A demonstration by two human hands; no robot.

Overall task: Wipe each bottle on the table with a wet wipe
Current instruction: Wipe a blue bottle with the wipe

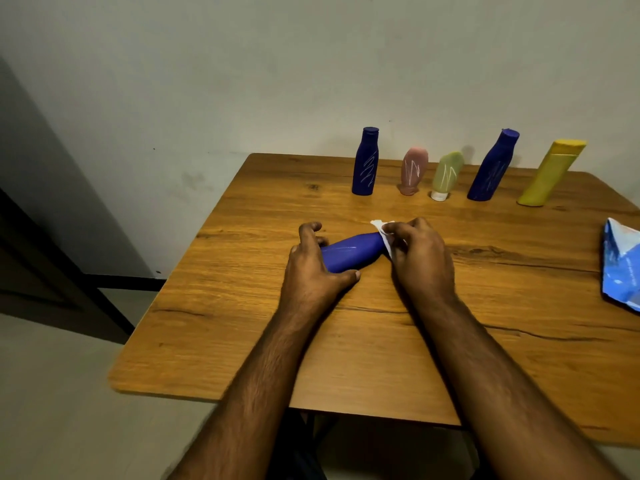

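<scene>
Head view, blue bottle (349,252) lying flat, long axis left-right

Blue bottle (349,252) lying under a white wet wipe (382,230), two blue bottles with white scribbles (365,162) (493,168), pink tube (414,169), pale green tube (446,173), yellow bottle (550,174), wood-grain brown table (346,341), blue-and-white packet (621,265)

Both forearms reach forward from the bottom of the view, bare and angled inward toward each other. The left hand (313,261) is arched, its fingers curled over the top and its thumb pressed in from the near side, gripping. The right hand (420,252) is bent at the wrist, its fingers bunched together in a pinch
</scene>
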